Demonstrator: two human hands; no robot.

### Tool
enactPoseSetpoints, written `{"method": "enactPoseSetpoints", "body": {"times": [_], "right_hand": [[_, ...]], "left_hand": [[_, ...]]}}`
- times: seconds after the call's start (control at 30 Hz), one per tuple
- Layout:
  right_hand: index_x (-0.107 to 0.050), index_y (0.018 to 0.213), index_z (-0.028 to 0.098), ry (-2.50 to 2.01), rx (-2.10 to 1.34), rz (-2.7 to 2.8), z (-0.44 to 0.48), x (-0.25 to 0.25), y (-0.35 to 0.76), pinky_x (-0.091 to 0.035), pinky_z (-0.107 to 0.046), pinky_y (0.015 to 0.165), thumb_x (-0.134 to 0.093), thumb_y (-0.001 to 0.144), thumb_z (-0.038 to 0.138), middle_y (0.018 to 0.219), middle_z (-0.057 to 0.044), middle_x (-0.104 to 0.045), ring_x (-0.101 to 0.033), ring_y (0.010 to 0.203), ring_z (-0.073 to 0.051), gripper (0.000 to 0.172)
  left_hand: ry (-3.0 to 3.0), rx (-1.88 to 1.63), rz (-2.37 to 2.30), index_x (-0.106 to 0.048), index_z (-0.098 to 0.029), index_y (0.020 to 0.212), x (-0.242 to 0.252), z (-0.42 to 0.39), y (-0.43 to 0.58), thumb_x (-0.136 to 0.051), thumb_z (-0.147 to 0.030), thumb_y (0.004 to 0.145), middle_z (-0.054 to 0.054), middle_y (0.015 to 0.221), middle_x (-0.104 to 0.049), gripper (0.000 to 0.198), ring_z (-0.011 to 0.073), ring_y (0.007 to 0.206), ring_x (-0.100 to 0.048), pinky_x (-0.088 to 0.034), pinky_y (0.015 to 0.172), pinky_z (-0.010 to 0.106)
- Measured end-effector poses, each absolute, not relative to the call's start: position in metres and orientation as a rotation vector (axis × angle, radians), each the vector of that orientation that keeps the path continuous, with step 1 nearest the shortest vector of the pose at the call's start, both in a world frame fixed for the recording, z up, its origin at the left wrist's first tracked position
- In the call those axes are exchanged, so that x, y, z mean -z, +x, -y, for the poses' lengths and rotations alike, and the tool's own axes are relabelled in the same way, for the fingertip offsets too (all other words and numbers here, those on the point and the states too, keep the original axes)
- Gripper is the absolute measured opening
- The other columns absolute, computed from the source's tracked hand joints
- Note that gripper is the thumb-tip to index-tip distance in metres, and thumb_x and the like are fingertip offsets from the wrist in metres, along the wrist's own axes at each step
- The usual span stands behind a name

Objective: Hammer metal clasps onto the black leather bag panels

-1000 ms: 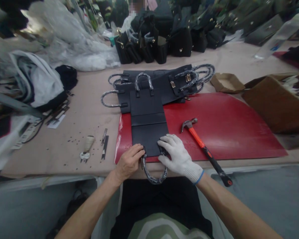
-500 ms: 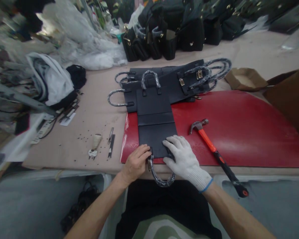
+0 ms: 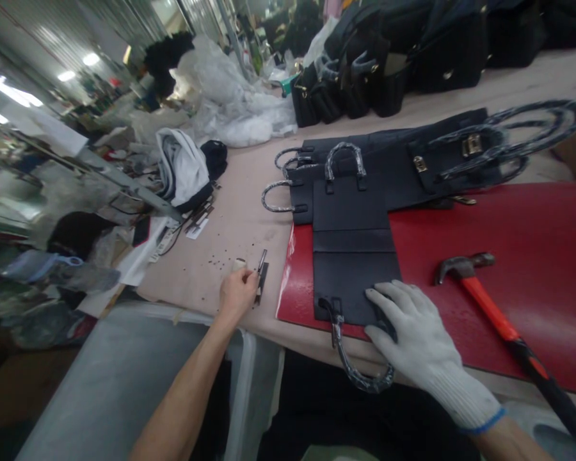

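Black, leather-like and creased across its middle, the panel (image 3: 356,272) lies on a red mat (image 3: 532,256) at the table's near edge, a wrapped loop handle at each end. The near handle (image 3: 365,381) hangs past that edge, and its left end stands loose of the panel.

The gloved right hand (image 3: 410,326) rests on the panel's near right corner, fingers and thumb spread, covering most of the handle's other end. The bare left hand (image 3: 239,291) is off to the left with its fingers curled in at a slim metal rod (image 3: 263,257) — whether they grip it or only touch it, I cannot tell. A dark flat strip (image 3: 264,285) lies just beside the rod.

A claw hammer (image 3: 492,310) lies right of the gloved hand, its head on the mat. Beyond the panel, partly beneath it, are more black panels (image 3: 403,160) with similar handles.
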State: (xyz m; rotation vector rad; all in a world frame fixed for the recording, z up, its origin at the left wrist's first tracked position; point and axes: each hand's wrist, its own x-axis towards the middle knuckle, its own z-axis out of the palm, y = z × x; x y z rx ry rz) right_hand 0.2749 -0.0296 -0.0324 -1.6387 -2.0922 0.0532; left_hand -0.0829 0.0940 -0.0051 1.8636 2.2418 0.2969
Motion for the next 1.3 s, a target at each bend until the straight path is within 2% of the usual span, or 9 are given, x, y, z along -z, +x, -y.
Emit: {"method": "enactPoseSetpoints", "body": {"times": [0.2, 0.33, 0.47, 0.53, 0.67, 0.8, 1.03, 1.17, 1.3], "right_hand": [[-0.066, 0.131, 0.017, -1.64, -0.06, 2.085, 0.03, 0.029, 0.274, -0.042, -0.061, 0.113, -0.065, 0.084, 0.032, 0.134, -0.015, -0.063, -0.052, 0.13, -0.039, 0.049], [-0.066, 0.131, 0.017, -1.668, -0.116, 2.064, 0.032, 0.024, 0.272, -0.039, -0.061, 0.116, -0.069, 0.082, 0.031, 0.135, -0.014, -0.063, -0.051, 0.132, -0.039, 0.05], [-0.066, 0.132, 0.018, -1.697, -0.19, 2.04, 0.034, 0.018, 0.269, -0.037, -0.061, 0.119, -0.072, 0.079, 0.03, 0.137, -0.013, -0.063, -0.051, 0.133, -0.039, 0.054], [-0.066, 0.132, 0.019, -1.705, -0.215, 2.029, 0.035, 0.016, 0.268, -0.037, -0.061, 0.118, -0.073, 0.079, 0.029, 0.137, -0.013, -0.063, -0.05, 0.134, -0.039, 0.055], [-0.066, 0.132, 0.02, -1.72, -0.246, 2.004, 0.036, 0.014, 0.267, -0.035, -0.062, 0.12, -0.074, 0.077, 0.028, 0.138, -0.013, -0.062, -0.049, 0.136, -0.038, 0.056], [-0.066, 0.133, 0.018, -1.716, -0.28, 2.0, 0.036, 0.013, 0.266, -0.031, -0.059, 0.123, -0.076, 0.076, 0.027, 0.139, -0.013, -0.062, -0.048, 0.136, -0.036, 0.058], [-0.066, 0.132, 0.018, -1.711, -0.282, 1.998, 0.037, 0.013, 0.267, -0.031, -0.059, 0.123, -0.076, 0.077, 0.028, 0.139, -0.012, -0.062, -0.048, 0.136, -0.037, 0.057], [-0.065, 0.133, 0.02, -1.714, -0.294, 1.995, 0.037, 0.014, 0.267, -0.031, -0.06, 0.123, -0.076, 0.078, 0.029, 0.14, -0.011, -0.061, -0.048, 0.137, -0.037, 0.057], [-0.064, 0.134, 0.019, -1.714, -0.288, 1.995, 0.037, 0.015, 0.267, -0.031, -0.059, 0.123, -0.075, 0.078, 0.03, 0.14, -0.012, -0.061, -0.048, 0.137, -0.037, 0.058]], "left_hand": [[1.814, 0.165, -2.177, -0.076, -0.021, 0.088, 0.0, -0.105, -0.07, -0.068, -0.047, 0.087, 0.01, 0.091, -0.079, 0.028, 0.0275, 0.091, -0.073, -0.048, 0.072, 0.031], [1.835, 0.208, -2.229, -0.073, -0.021, 0.08, 0.004, -0.106, -0.066, -0.07, -0.042, 0.083, 0.012, 0.087, -0.078, 0.021, 0.029, 0.087, -0.074, -0.048, 0.069, 0.032], [1.862, -0.037, -2.159, -0.065, -0.022, 0.061, 0.013, -0.108, -0.077, -0.073, -0.034, 0.074, 0.007, 0.062, -0.07, 0.02, 0.0271, 0.068, -0.07, -0.048, 0.059, 0.031], [1.681, -0.264, -2.024, -0.064, -0.021, 0.06, 0.017, -0.105, -0.083, -0.074, -0.036, 0.071, 0.004, 0.054, -0.064, 0.022, 0.0237, 0.057, -0.066, -0.048, 0.054, 0.029], [1.147, -0.696, -1.637, -0.065, -0.016, 0.071, 0.014, -0.097, -0.081, -0.083, -0.043, 0.061, 0.002, 0.06, -0.066, 0.035, 0.0166, 0.052, -0.063, -0.054, 0.052, 0.026], [0.963, -0.935, -1.434, -0.062, -0.013, 0.075, 0.005, -0.087, -0.056, -0.091, -0.042, 0.054, 0.002, 0.065, -0.069, 0.046, 0.0144, 0.054, -0.066, -0.058, 0.052, 0.024], [0.948, -1.081, -1.128, -0.062, -0.017, 0.098, 0.012, -0.063, 0.008, -0.092, -0.039, 0.065, 0.0, 0.08, -0.074, 0.05, 0.0171, 0.069, -0.074, -0.066, 0.064, 0.03], [1.227, -1.052, -1.054, -0.064, -0.017, 0.102, 0.018, -0.049, 0.033, -0.082, -0.041, 0.081, 0.005, 0.091, -0.077, 0.037, 0.0194, 0.082, -0.077, -0.067, 0.078, 0.033], [1.468, -1.074, -0.989, -0.064, -0.018, 0.103, 0.019, -0.041, 0.046, -0.073, -0.033, 0.091, 0.005, 0.098, -0.077, 0.021, 0.0189, 0.091, -0.077, -0.065, 0.087, 0.033]]}}
